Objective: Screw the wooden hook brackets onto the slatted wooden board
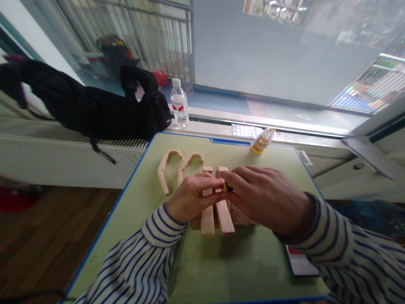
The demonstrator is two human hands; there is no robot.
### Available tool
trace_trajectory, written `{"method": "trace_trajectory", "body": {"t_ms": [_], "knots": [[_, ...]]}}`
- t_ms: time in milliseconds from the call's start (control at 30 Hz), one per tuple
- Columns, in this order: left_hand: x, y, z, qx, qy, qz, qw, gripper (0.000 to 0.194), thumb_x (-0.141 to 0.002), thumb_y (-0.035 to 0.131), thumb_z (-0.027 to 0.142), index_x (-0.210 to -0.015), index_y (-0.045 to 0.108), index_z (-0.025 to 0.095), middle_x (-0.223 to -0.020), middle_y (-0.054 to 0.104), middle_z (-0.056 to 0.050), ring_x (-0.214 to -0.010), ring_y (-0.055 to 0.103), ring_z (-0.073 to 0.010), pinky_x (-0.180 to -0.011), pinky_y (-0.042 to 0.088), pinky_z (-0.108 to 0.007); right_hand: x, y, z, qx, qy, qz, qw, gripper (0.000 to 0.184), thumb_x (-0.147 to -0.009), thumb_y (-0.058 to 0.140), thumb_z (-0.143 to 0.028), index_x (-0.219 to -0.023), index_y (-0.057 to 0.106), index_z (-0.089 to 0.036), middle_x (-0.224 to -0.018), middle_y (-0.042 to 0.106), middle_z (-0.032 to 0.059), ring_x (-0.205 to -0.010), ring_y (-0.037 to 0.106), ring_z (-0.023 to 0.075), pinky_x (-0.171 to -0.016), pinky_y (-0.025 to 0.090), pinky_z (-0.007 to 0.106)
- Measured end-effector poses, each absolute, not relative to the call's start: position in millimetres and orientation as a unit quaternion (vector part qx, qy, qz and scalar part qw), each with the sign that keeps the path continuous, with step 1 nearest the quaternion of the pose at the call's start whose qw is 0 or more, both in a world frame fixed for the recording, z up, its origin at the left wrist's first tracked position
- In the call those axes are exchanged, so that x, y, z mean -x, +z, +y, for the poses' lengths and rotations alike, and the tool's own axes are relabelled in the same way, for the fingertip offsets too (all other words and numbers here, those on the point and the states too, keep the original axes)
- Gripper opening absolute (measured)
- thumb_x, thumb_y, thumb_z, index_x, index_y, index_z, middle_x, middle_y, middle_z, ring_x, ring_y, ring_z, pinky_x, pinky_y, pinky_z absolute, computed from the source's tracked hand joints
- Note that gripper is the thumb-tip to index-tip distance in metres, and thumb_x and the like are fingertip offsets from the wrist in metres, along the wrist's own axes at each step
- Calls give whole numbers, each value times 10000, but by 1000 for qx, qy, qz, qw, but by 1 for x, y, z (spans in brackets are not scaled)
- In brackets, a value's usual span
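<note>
My right hand [262,194] is closed around a small yellow-and-black object [227,186], mostly hidden by the fingers. My left hand [196,194] pinches at the same spot, its fingertips meeting the right hand's; what lies between them is too small to make out. Both hands are over two straight wooden bars [208,221] that lie side by side, pointing toward me. Under the bars is a brown, rough-textured block [242,215]. Left of the hands, two curved wooden hook-shaped pieces [163,173] rest on the green table [136,236].
A glue-like clear bottle with yellow contents [263,141] leans at the table's back edge. On the sill are a water bottle [179,105] and a black bag [110,109]. A flat white-and-red item [302,264] lies by my right sleeve.
</note>
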State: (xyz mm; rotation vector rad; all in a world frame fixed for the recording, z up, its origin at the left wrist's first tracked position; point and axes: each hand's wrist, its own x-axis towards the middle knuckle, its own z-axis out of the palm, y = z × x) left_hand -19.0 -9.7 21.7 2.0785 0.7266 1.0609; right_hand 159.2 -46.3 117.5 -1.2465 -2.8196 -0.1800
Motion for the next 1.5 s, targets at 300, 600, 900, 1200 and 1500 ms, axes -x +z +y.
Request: {"method": "trace_trajectory", "body": {"t_ms": [300, 600, 900, 1200, 1500], "knots": [[21, 23, -9, -809, 403, 264, 338, 109, -808, 631, 229, -857, 692, 153, -778, 658, -34, -760, 593, -133, -734, 483, -254, -161, 119, -47, 381, -43, -923, 27, 128, -926, 407, -260, -954, 513, -195, -877, 580, -5, -734, 514, 150, -612, 330, 302], [20, 25, -9, -805, 396, 261, 358, 127, -832, 607, 230, -859, 702, 150, -768, 641, -38, -754, 590, -131, -717, 480, -252, -162, 111, -48, 376, -77, -921, 72, 114, -917, 426, -252, -902, 517, -186, -831, 568, -7, -676, 505, 142, -595, 341, 297], [19, 27, -10, -806, 392, 242, 371, 150, -853, 577, 216, -912, 691, 140, -829, 656, -53, -809, 592, -138, -758, 482, -256, -160, 105, -51, 391, -93, -911, 95, 100, -903, 462, -259, -911, 523, -180, -836, 578, -2, -682, 515, 145, -606, 347, 293], [20, 26, -12, -802, 398, 254, 365, 177, -817, 619, 219, -965, 686, 148, -908, 663, -78, -872, 598, -161, -801, 496, -288, -158, 102, -53, 412, -97, -901, 97, 82, -892, 487, -269, -891, 520, -194, -824, 578, -13, -693, 531, 149, -601, 342, 297], [17, 27, -14, -802, 425, 269, 321, 128, -797, 645, 217, -898, 706, 166, -837, 673, -62, -800, 618, -149, -755, 508, -273, -160, 115, -51, 418, -57, -905, 51, 152, -913, 436, -313, -898, 525, -190, -813, 600, 0, -688, 546, 148, -588, 321, 296]]}}
